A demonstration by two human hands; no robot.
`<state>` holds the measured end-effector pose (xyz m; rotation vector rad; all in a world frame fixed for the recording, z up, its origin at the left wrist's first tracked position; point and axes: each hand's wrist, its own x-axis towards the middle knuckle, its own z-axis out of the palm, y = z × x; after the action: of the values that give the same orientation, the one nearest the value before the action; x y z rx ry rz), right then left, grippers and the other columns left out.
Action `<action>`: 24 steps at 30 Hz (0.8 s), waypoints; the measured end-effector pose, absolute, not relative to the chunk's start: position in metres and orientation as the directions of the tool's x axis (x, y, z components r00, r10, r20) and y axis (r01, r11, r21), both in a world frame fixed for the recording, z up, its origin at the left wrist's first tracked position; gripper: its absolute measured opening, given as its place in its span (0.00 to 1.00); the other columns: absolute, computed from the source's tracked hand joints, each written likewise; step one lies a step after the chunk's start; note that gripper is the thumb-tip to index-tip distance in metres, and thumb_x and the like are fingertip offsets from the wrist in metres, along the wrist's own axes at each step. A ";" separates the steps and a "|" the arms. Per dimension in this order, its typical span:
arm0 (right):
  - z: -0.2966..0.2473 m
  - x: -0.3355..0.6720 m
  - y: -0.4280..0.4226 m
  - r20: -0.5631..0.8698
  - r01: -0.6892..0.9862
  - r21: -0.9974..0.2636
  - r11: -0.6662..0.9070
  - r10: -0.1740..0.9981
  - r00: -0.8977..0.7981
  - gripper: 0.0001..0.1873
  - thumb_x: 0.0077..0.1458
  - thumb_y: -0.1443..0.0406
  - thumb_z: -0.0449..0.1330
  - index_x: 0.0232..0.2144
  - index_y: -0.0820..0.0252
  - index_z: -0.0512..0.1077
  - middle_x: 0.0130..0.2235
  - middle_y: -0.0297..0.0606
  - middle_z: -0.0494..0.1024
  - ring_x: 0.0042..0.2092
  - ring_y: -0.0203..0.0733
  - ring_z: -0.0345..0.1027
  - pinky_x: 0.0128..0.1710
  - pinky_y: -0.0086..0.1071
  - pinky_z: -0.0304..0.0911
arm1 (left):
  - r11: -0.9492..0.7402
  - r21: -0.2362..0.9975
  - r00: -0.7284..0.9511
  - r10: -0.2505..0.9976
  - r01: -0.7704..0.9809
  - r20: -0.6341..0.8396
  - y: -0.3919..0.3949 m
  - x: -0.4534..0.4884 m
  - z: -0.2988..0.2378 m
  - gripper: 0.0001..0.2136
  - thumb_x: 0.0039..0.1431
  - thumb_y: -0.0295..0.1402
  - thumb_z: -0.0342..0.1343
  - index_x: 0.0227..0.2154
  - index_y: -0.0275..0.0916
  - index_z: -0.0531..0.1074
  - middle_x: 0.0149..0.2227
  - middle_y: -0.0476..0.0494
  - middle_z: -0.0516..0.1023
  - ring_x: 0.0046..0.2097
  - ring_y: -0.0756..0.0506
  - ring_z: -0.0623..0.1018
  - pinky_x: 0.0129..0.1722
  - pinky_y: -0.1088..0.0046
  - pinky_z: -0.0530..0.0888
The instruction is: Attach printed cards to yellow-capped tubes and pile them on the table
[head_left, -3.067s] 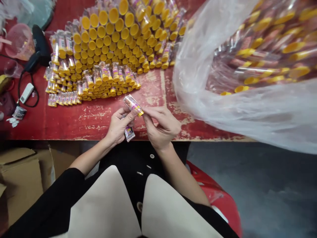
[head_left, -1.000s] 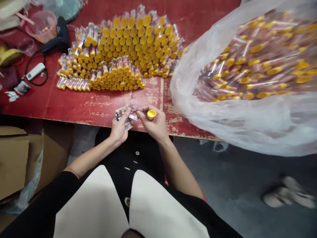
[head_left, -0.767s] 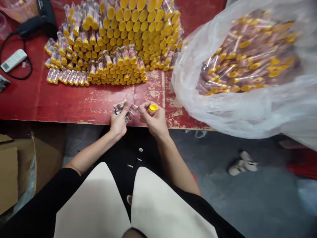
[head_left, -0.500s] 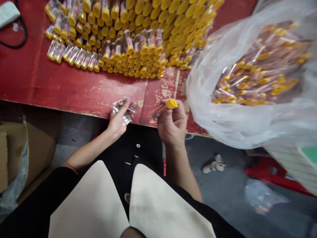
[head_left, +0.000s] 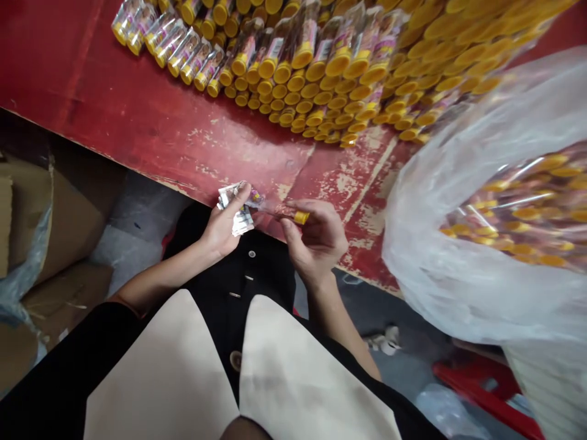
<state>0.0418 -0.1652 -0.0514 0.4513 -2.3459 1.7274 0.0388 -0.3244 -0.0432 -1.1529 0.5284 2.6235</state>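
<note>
My left hand is closed on a small bundle of printed, shiny plastic wrappers, its thumb lying over them. In the fingers of my right hand is a clear tube with a yellow cap and pinkish contents. The tube lies nearly level, its capped end toward my right palm. Its clear end points left and meets the wrappers' edge; whether it is inside one I cannot tell. Both hands are just above the front edge of the red table.
Beyond my hands, wrapped yellow-capped tubes are stacked in rows. A large translucent plastic bag full of capped tubes stands at the right. Cardboard boxes are at the lower left, and a red plastic object is on the floor.
My right hand has brought the tube left, against the wrappers, and its cap has turned from facing up to facing right. The camera view has tilted and shifted. My left hand keeps its hold.
</note>
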 end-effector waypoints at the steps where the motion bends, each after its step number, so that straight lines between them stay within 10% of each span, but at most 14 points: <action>1: -0.053 0.043 -0.161 0.347 -0.373 -0.887 0.273 -0.142 -0.927 0.18 0.53 0.69 0.67 0.47 0.53 0.76 0.43 0.40 0.78 0.47 0.44 0.75 0.47 0.41 0.75 | -0.902 0.266 -0.669 0.033 -0.340 -0.743 -0.322 0.038 -0.045 0.08 0.55 0.31 0.67 0.34 0.36 0.74 0.32 0.51 0.78 0.32 0.53 0.78 0.42 0.72 0.76; 24: -0.075 0.085 -0.055 0.225 -0.242 -0.970 -0.012 0.322 -0.920 0.18 0.51 0.72 0.69 0.44 0.53 0.78 0.42 0.37 0.82 0.45 0.40 0.79 0.45 0.35 0.76 | -0.512 0.423 -0.506 0.027 -0.748 -0.862 -0.219 0.016 -0.044 0.11 0.57 0.38 0.66 0.31 0.37 0.72 0.26 0.51 0.78 0.25 0.52 0.78 0.39 0.72 0.80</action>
<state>0.0851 -0.0548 -0.0752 -0.0833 -1.8868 1.9885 0.0158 -0.2194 -0.0442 -1.1578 1.1475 2.0573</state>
